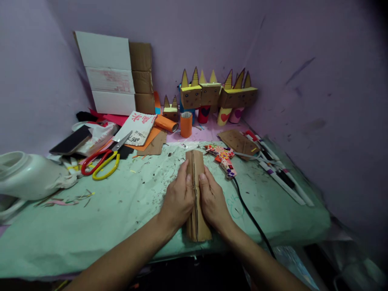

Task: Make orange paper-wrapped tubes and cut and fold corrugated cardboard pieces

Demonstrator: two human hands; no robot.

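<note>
Between my two hands lies a long piece of folded brown cardboard, its two edges meeting in a dark seam down the middle. My left hand wraps around its left side, thumb resting close to the seam. From the right, my right hand grips the other side, with its thumb on the top face. Just beyond my right hand is a glue gun covered in a colourful flower pattern, its black cord running toward the front edge. The cardboard's underside is hidden.
Scissors with red and yellow handles lie left. Cardboard heads with horns and an orange tube stand at the back. A white jug is far left; several markers lie right. Scraps dot the green cloth.
</note>
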